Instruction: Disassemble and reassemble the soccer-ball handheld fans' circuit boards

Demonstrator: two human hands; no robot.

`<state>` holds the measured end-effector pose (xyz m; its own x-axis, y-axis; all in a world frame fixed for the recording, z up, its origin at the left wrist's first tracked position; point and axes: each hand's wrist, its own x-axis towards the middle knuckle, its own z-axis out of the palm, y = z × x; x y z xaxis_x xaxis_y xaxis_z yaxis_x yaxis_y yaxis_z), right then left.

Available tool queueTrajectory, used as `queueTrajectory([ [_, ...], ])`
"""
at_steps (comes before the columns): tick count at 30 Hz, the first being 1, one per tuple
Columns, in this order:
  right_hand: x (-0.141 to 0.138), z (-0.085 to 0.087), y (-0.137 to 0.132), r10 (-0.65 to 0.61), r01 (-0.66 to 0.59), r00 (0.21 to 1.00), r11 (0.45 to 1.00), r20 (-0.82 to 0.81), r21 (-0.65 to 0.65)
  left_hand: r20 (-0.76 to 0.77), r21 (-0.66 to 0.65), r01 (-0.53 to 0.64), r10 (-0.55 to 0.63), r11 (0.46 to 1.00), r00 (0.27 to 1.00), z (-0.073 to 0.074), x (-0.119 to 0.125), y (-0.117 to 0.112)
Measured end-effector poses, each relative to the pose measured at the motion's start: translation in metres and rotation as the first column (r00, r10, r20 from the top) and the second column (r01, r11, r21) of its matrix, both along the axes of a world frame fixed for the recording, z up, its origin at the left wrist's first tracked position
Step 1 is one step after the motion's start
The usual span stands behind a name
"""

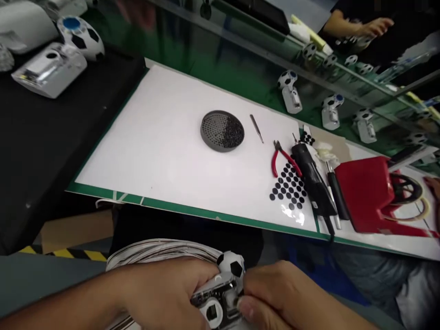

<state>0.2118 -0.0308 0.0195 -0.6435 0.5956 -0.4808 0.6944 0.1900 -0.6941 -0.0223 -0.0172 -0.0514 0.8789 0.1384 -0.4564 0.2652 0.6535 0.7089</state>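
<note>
Low at the frame's bottom, both my hands close around a small silver-and-white device with a football-patterned ball on top [225, 286]. My left hand [168, 293] wraps its left side with curled fingers. My right hand [278, 298] grips its right side, thumb pressed against the casing. The device sits below the table's near edge, above a coil of white cable [154, 252]. Part of the casing is hidden by my fingers.
On the white mat [172, 146] lie a round grey tray of small black parts [222, 131], tweezers [256, 128], red-handled pliers [280, 158], a sheet of black dots [289, 187], black tools [314, 176] and a red holder [367, 192]. More football devices [290, 89] stand behind glass. Another person's hand [373, 26] works far right.
</note>
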Motion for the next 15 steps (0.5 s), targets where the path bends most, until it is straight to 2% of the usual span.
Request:
queueTrajectory([
  [3, -0.014, 0.012, 0.004, 0.145, -0.116, 0.955, 0.985, 0.258, -0.125, -0.046, 0.006, 0.036, -0.036, 0.999, 0.998, 0.003, 0.005, -0.005],
  [5, -0.027, 0.019, 0.009, 0.225, -0.15, 0.906, 0.963, 0.357, -0.226, -0.06, 0.041, 0.046, -0.044, 0.998, 0.997, 0.007, 0.009, -0.007],
  [7, -0.038, 0.024, 0.016, 0.292, -0.188, 0.851, 0.945, 0.436, -0.266, -0.094, 0.122, 0.037, -0.026, 0.992, 0.995, 0.011, 0.013, -0.009],
  [10, -0.048, 0.029, 0.02, 0.309, -0.249, 0.786, 0.951, 0.536, -0.182, -0.165, 0.214, 0.064, -0.028, 0.975, 0.986, 0.015, 0.015, -0.01],
  [15, -0.048, 0.027, 0.013, 0.258, -0.246, 0.802, 0.965, 0.538, -0.096, -0.215, 0.23, 0.077, -0.027, 0.97, 0.976, 0.017, 0.013, -0.015],
])
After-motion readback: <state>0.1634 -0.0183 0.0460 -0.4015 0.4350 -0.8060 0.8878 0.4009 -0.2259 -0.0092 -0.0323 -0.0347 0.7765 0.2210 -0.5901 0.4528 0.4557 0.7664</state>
